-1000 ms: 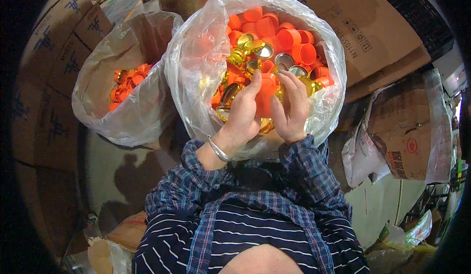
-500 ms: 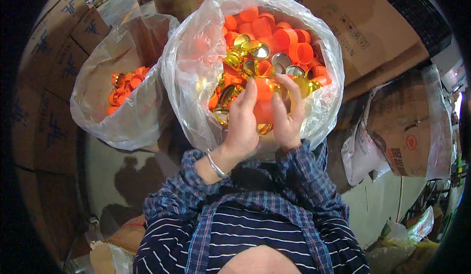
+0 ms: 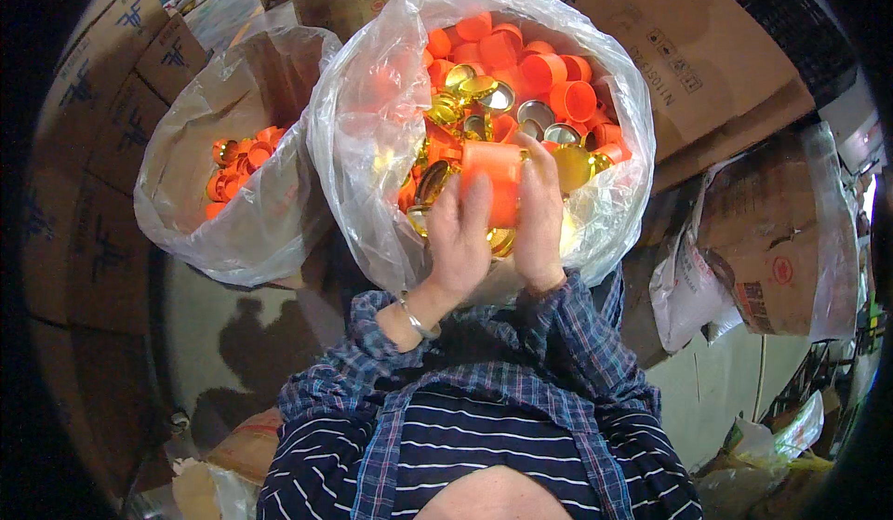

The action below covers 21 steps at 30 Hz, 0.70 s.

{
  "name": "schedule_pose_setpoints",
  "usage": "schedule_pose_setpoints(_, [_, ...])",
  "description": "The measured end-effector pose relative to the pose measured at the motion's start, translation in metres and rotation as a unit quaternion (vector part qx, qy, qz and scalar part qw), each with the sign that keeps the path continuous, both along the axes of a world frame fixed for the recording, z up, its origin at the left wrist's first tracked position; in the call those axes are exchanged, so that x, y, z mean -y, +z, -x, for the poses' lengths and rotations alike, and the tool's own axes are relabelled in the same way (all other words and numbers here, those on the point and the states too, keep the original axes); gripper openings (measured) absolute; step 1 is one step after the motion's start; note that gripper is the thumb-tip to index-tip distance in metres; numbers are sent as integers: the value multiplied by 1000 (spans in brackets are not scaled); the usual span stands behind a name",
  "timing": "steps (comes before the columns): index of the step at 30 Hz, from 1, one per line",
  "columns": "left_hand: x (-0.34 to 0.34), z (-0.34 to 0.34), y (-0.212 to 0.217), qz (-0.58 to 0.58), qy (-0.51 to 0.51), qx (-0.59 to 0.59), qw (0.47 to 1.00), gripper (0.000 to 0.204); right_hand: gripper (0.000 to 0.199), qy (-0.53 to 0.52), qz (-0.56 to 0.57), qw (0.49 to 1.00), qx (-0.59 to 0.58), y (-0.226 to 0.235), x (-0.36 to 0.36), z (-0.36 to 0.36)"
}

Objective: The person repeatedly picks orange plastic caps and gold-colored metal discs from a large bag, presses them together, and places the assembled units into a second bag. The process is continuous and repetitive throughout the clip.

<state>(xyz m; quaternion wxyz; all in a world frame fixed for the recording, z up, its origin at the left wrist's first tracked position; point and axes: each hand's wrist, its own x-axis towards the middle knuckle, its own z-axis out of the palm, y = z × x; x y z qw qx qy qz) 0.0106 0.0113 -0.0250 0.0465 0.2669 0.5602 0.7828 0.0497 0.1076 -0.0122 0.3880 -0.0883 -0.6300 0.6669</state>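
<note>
Between my two hands is an orange plastic cap (image 3: 495,171), held over the mouth of a large clear plastic bag (image 3: 358,148). My left hand (image 3: 460,241) presses on the cap's left side. My right hand (image 3: 539,218) lies along its right side, fingers pointing up and away. Below them the bag holds many orange caps (image 3: 539,73) and shiny gold metal lids (image 3: 572,166), some showing silver inner faces. Whether a gold lid is fitted to the held cap I cannot tell.
A second plastic-lined box (image 3: 214,250) stands to the left with a smaller heap of orange caps (image 3: 242,166). Stacked cardboard boxes (image 3: 102,148) line the left side. At the right are an open carton (image 3: 772,232) and a white sack (image 3: 688,292).
The orange cap has turned between my hands, and more of its side now shows. My fingers have shifted around it, with the right hand's fingers straighter and closer together.
</note>
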Motion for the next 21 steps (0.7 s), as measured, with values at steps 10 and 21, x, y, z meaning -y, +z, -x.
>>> schedule_pose_setpoints(10, [14,16,12,-203,-166,239,935,42,62,-116,-304,946,-10,3,6,6])
schedule_pose_setpoints(21, [161,167,80,123,537,-250,796,29,46,-170,-544,763,304,-5,-132,4])
